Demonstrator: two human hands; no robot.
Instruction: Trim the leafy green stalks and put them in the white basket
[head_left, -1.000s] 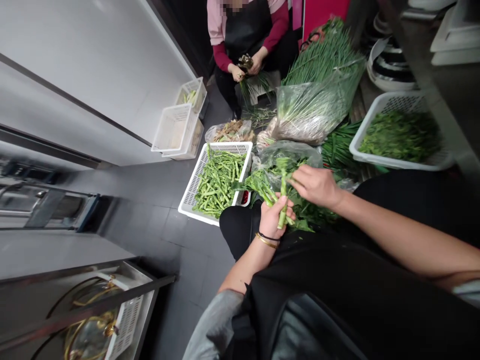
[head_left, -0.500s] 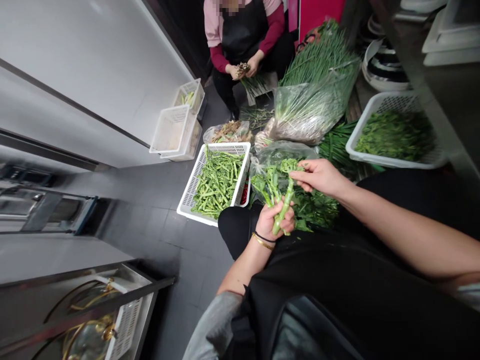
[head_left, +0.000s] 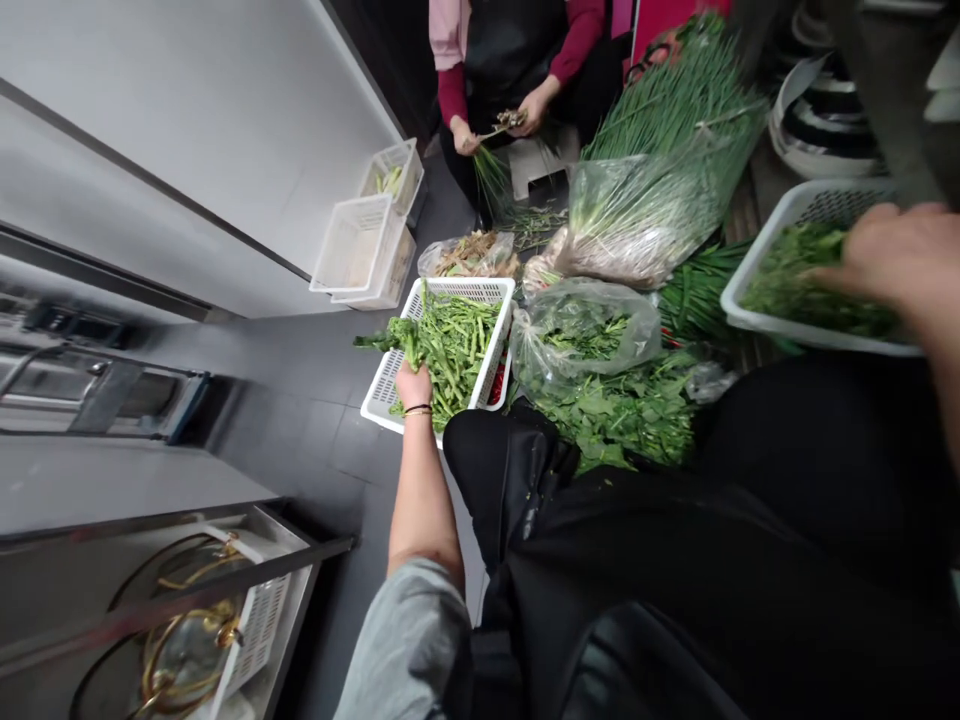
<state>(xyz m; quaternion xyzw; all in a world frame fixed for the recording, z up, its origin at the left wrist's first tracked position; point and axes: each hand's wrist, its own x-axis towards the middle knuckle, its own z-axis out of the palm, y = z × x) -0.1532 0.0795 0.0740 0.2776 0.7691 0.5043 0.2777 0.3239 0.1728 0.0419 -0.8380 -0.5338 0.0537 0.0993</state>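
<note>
the basket (head_left: 385, 385) looks smooth plastic, the large bag (head_left: 619, 215) glossy clear film, the floor (head_left: 307, 420) matt tile.

Floor (head_left: 322, 400): stem basket (head_left: 476, 287), cut stems (head_left: 461, 345) within, left hand (head_left: 414, 383) with leafy stalks (head_left: 406, 340) over its left side; scrap bag (head_left: 472, 257) just behind its far edge, crates (head_left: 349, 240) beyond its far left corner. Beside its right edge: greens bag (head_left: 592, 325), leaf heap (head_left: 630, 410) in front, bagged long stalks (head_left: 637, 215) behind. Farther right: leaf basket (head_left: 810, 337), loose greens (head_left: 799, 265) inside, right hand (head_left: 896, 255) over its right side.
</note>
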